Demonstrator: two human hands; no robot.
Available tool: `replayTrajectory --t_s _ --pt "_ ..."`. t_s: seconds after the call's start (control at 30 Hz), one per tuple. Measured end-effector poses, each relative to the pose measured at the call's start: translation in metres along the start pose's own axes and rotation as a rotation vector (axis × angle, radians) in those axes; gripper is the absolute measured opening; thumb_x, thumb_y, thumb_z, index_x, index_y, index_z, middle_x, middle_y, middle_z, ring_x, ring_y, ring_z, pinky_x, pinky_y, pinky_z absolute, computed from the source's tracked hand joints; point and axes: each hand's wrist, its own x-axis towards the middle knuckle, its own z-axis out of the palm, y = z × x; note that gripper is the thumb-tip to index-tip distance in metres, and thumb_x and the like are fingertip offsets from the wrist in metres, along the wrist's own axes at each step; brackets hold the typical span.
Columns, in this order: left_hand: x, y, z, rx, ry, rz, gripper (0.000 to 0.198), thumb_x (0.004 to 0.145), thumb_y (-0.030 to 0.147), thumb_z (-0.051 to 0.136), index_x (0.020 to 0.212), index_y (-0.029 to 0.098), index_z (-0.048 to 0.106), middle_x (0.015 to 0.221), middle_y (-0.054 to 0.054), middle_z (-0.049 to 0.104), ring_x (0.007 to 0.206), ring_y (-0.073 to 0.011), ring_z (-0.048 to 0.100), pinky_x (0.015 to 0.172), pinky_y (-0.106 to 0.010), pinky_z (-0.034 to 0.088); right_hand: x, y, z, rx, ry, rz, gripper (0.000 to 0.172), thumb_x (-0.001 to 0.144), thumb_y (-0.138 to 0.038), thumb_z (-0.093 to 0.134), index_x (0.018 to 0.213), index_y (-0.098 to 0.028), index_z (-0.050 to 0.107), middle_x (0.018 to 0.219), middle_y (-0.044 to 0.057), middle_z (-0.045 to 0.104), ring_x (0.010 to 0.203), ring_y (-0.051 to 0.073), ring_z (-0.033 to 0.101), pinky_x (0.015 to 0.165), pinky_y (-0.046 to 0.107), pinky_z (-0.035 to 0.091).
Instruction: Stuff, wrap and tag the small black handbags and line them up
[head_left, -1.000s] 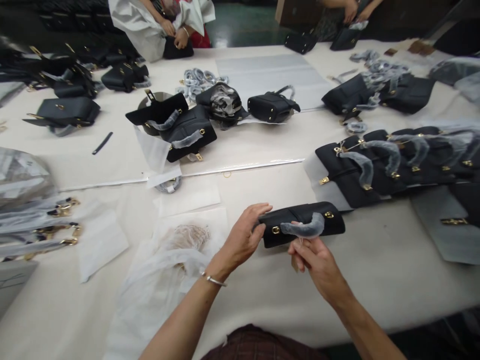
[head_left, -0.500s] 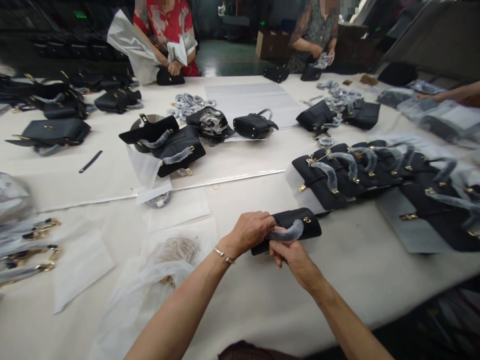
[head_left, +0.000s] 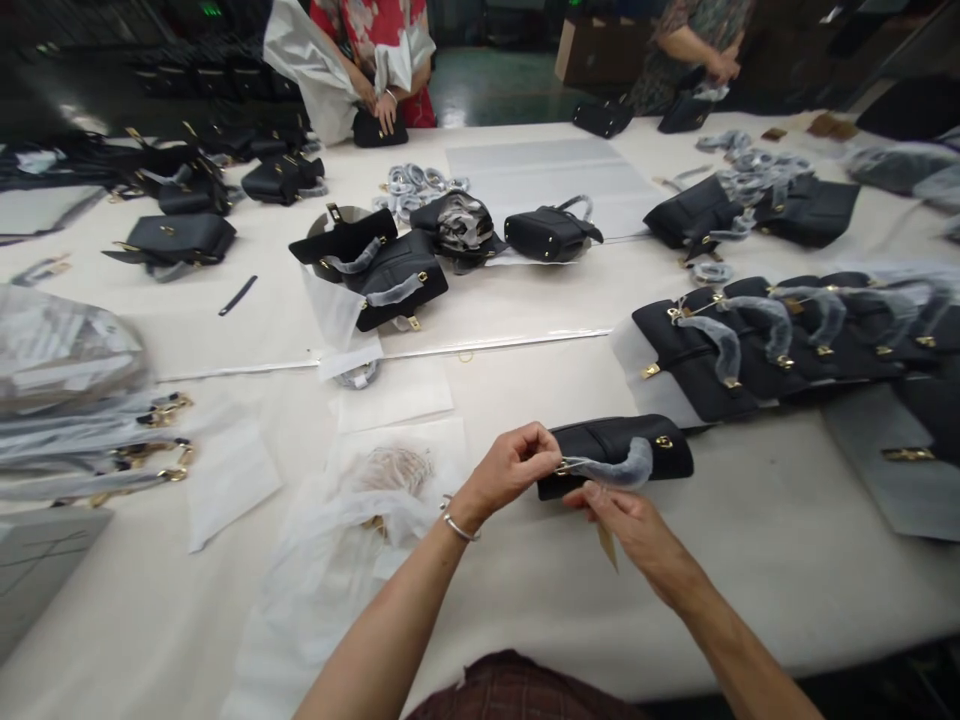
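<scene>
A black handbag lies on the table in front of me, its curved handle wrapped in clear plastic. My left hand is closed in a pinch at the handle's left end, by a gold ring, where a thin string shows at the fingertips. Just below the handle, my right hand is closed too, thumb and finger pressed together. A small tan hang tag dangles under its fingers. What exactly each fingertip grips is partly hidden.
A bundle of pale strings lies on white paper to the left, near plastic-wrapped straps. Several finished-looking black bags stand in a row at right. More bags sit beyond the table seam. Two people work across the table.
My view has shifted, so the table's things sit farther right. My hands have drawn slightly apart at the handle's left end, and the tan tag now shows below my right hand.
</scene>
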Motion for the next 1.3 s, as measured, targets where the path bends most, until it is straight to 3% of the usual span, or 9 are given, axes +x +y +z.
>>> replayTrajectory --t_s 0.17,0.37,0.53,0.73,0.87,1.0,1.1,1.2,1.3 --pt "-0.017 -0.002 0.000 0.221 0.048 0.041 0.008 0.083 0.021 0.061 0.078 0.016 0.063 0.074 0.000 0.062 0.069 -0.0115 0.052 0.066 -0.023 0.040 0.004 0.002 0.002 0.188 0.021 0.057 0.063 0.072 -0.078 0.062 0.067 -0.016 0.065 0.055 -0.001 0.048 0.046 0.008 0.035 0.044 0.025 0.024" --pt "-0.032 -0.008 0.004 0.175 0.139 0.093 0.011 0.087 0.024 0.061 0.080 0.017 0.065 0.078 -0.001 0.064 0.075 -0.0138 0.057 0.074 -0.025 0.045 0.010 0.008 0.010 0.275 -0.024 0.065 0.047 0.071 -0.062 0.076 0.070 -0.017 0.061 0.062 -0.002 0.054 0.041 0.005 0.037 0.039 0.023 0.021" --pt "-0.039 -0.017 0.015 0.247 0.257 0.194 0.012 0.091 0.025 0.061 0.084 0.018 0.066 0.079 -0.003 0.065 0.075 -0.0150 0.060 0.073 -0.026 0.048 0.010 0.004 0.014 0.355 0.054 0.096 0.044 0.071 -0.057 0.079 0.071 -0.015 0.064 0.063 -0.001 0.056 0.044 0.003 0.035 0.042 0.022 0.020" --pt "-0.065 -0.042 0.030 0.432 0.135 0.403 0.025 0.094 0.020 0.055 0.118 0.022 0.063 0.116 -0.010 0.066 0.108 -0.0201 0.063 0.093 -0.035 0.052 0.007 -0.008 0.039 0.644 0.038 0.130 0.042 0.070 -0.051 0.083 0.071 -0.016 0.060 0.058 -0.007 0.043 0.044 0.000 0.021 0.043 0.021 0.015" --pt "-0.065 -0.042 0.033 0.151 0.517 0.117 0.018 0.086 0.025 0.066 0.103 0.020 0.060 0.099 -0.006 0.064 0.089 -0.0169 0.065 0.069 -0.025 0.055 0.008 -0.007 0.043 0.570 0.013 0.141 0.044 0.071 -0.052 0.081 0.066 -0.016 0.056 0.058 -0.006 0.046 0.044 0.001 0.024 0.044 0.021 0.016" --pt "-0.041 -0.031 0.025 0.036 0.443 -0.195 0.018 0.079 0.029 0.069 0.089 0.018 0.059 0.077 0.001 0.063 0.069 -0.0130 0.059 0.060 -0.022 0.047 0.010 -0.002 0.037 0.392 0.013 0.126 0.047 0.070 -0.059 0.078 0.066 -0.016 0.061 0.060 -0.001 0.054 0.043 0.003 0.029 0.042 0.023 0.017" --pt "-0.031 -0.028 0.010 -0.035 0.426 -0.242 0.021 0.084 0.037 0.062 0.076 0.018 0.056 0.064 0.002 0.059 0.060 -0.0114 0.054 0.058 -0.022 0.043 0.005 0.004 0.023 0.224 0.153 0.071 0.045 0.070 -0.061 0.076 0.082 -0.018 0.070 0.063 0.001 0.059 0.044 0.008 0.036 0.041 0.026 0.023" --pt "-0.032 -0.036 -0.007 -0.122 0.553 -0.257 0.026 0.083 0.040 0.062 0.074 0.018 0.053 0.059 0.004 0.057 0.055 -0.0102 0.052 0.057 -0.021 0.042 -0.005 0.009 -0.005 0.074 0.473 -0.028 0.042 0.074 -0.057 0.074 0.095 -0.021 0.072 0.067 0.001 0.060 0.052 0.013 0.045 0.047 0.028 0.034" --pt "-0.034 -0.051 -0.018 -0.129 0.652 -0.273 0.026 0.081 0.040 0.063 0.071 0.018 0.052 0.056 0.005 0.054 0.052 -0.0091 0.050 0.055 -0.020 0.040 -0.010 0.005 -0.037 -0.270 0.746 -0.371 0.033 0.082 -0.048 0.070 0.104 -0.022 0.070 0.086 0.005 0.067 0.070 0.019 0.059 0.065 0.034 0.049"
